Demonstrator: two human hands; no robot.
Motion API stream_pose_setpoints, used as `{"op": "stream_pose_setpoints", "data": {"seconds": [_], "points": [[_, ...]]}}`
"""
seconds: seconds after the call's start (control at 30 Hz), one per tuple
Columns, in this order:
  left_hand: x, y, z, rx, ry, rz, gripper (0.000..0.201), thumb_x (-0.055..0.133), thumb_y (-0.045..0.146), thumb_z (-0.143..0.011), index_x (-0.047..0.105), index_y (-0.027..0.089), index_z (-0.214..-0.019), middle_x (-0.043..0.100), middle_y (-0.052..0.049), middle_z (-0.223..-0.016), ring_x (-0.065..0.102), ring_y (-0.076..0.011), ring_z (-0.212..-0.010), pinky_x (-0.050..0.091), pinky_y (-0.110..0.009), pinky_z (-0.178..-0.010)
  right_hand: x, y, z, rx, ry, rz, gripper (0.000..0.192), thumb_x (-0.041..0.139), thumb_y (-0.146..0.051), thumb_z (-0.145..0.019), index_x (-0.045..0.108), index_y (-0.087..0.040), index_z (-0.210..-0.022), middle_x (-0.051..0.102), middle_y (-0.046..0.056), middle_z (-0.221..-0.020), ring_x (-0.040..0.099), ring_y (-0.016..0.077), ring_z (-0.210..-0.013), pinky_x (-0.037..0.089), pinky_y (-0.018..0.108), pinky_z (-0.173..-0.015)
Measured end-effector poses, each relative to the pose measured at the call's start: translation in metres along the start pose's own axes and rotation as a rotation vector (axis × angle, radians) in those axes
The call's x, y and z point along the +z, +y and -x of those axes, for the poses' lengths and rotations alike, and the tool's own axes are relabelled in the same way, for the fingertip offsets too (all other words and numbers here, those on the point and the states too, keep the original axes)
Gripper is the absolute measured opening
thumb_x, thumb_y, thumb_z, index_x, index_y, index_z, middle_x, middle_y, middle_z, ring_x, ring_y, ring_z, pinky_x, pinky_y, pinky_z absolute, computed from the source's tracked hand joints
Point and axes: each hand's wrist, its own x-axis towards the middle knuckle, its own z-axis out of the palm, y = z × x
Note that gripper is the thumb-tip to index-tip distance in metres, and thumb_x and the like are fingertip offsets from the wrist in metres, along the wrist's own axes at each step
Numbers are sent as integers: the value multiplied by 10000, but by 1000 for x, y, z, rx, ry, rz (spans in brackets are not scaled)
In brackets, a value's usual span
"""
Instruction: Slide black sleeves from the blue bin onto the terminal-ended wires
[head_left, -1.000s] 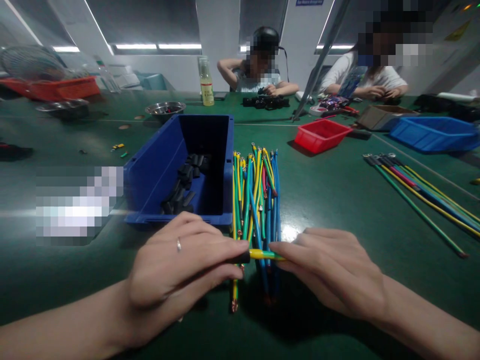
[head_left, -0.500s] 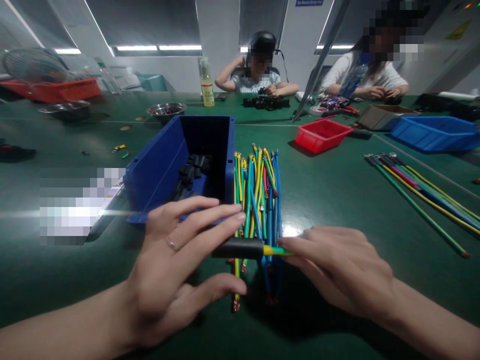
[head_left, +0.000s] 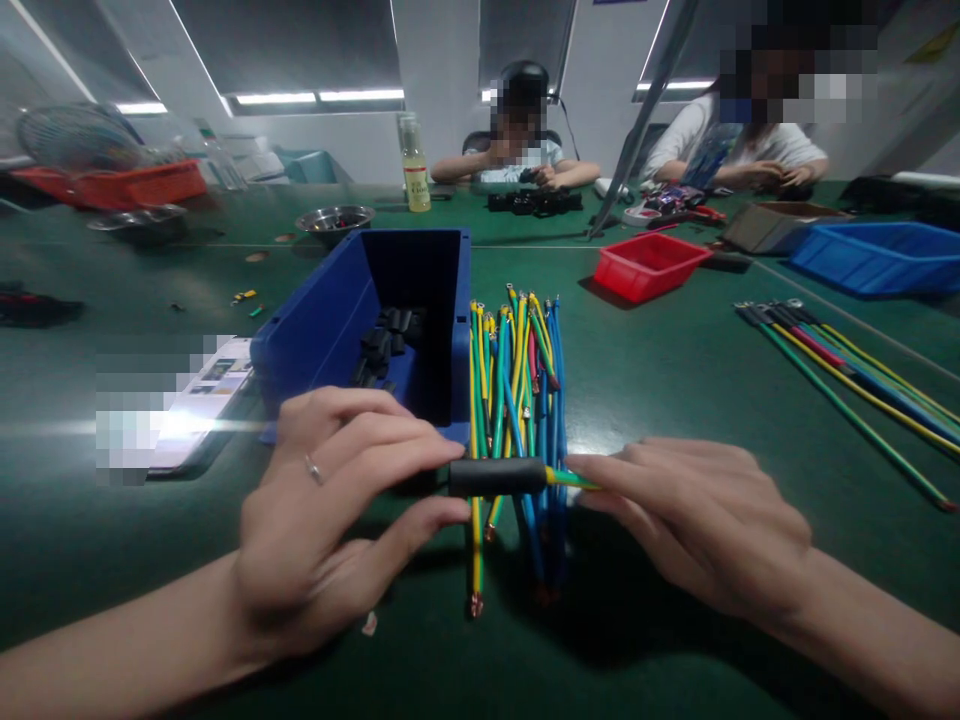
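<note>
Since the earlier frame, the black sleeve [head_left: 496, 476] has been slid further along the yellow-green wire [head_left: 571, 480], and more of it is exposed past the left hand [head_left: 330, 530], whose fingers have drawn back toward its near end. The sleeve's left end is pinched between that hand's thumb and fingertips; the wire is clamped in the closed fingertips of the right hand [head_left: 697, 520]. Both are held just above the wire bundle [head_left: 517, 400] lying on the green table [head_left: 675, 400]. Sleeving of the wire appears to be in hand, with care needed so the bundle beneath is not snagged. A blue bin [head_left: 360, 320] of black sleeves stands just left of the bundle; a red tray [head_left: 649, 265] and finished wires [head_left: 847, 380] lie far right, well apart.
</note>
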Motion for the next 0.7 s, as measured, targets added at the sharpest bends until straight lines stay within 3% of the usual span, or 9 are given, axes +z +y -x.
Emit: {"op": "stream_pose_setpoints", "data": {"seconds": [0.17,0.27,0.33,0.47,0.7], "points": [[-3,-7,-1,81,-82,-50,239,677,314,-928,631,244,-1152,764,7,-958,607,-220,-977,440,-392,-892,3,0,4,97,53,-71,102,577,-207,-979,619,-234,-1068,728,-27,-718,636,89,-528,471,216,-512],[-1,-6,-2,90,-86,-48,221,666,310,-940,644,236,-1148,773,9,-971,611,-216,-989,433,-393,-906,4,-1,5,131,55,-131,83,609,-223,-964,620,-239,-1045,760,-18,-777,688,100,-574,515,209,-540],[1,-3,-2,86,-87,-21,199,659,299,-949,658,227,-1135,779,9,-991,612,-210,-1014,434,-388,-916,4,-1,4,109,15,-162,58,578,-247,-988,624,-221,-1011,746,-26,-733,686,91,-570,500,196,-529],[5,1,-2,87,-103,23,197,650,296,-959,666,215,-1138,782,-1,-1009,610,-206,-1035,423,-386,-926,3,-4,1,87,-110,-189,187,492,-297,-1034,623,-199,-945,679,-47,-623,621,64,-487,405,193,-451],[7,0,-1,76,-130,86,159,648,272,-960,677,219,-1107,773,10,-960,594,-193,-989,403,-370,-917,10,-4,10,96,-111,-251,167,538,-286,-1013,581,-210,-1156,735,-39,-741,668,89,-544,450,214,-490]]}}
